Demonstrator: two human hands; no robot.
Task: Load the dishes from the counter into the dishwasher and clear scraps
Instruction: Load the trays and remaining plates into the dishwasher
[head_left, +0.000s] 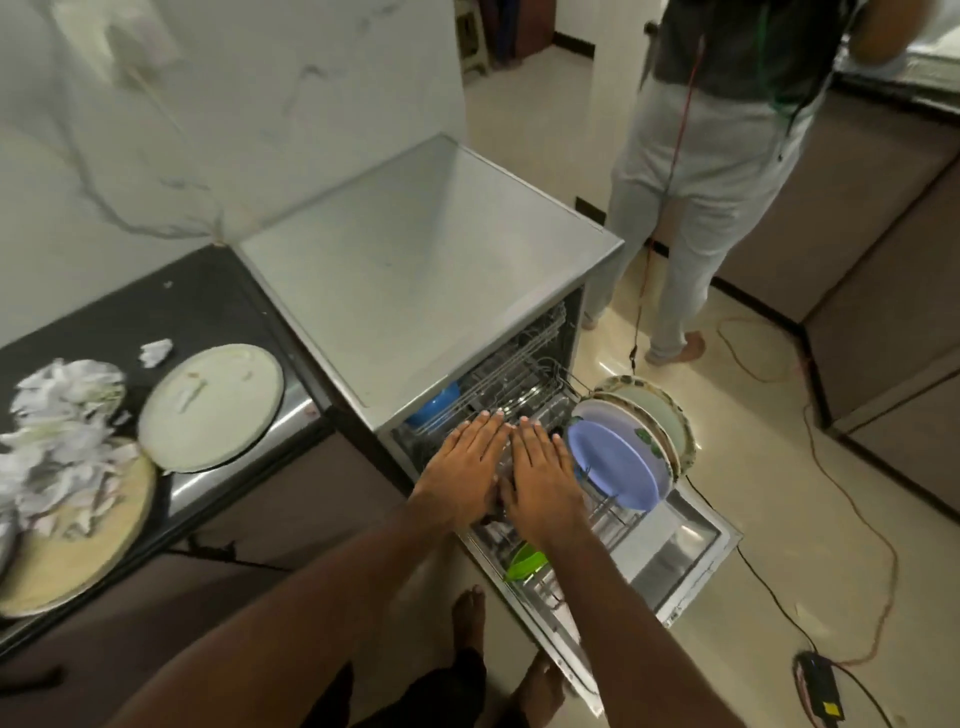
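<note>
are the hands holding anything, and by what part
Nothing visibly gripped: left hand and right hand lie flat, fingers straight, side by side over the dishwasher rack; whatever is under them is hidden.

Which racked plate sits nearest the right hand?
The blue plate, beside the right hand; the white plate with green print and the cream plate stand behind it.
</note>
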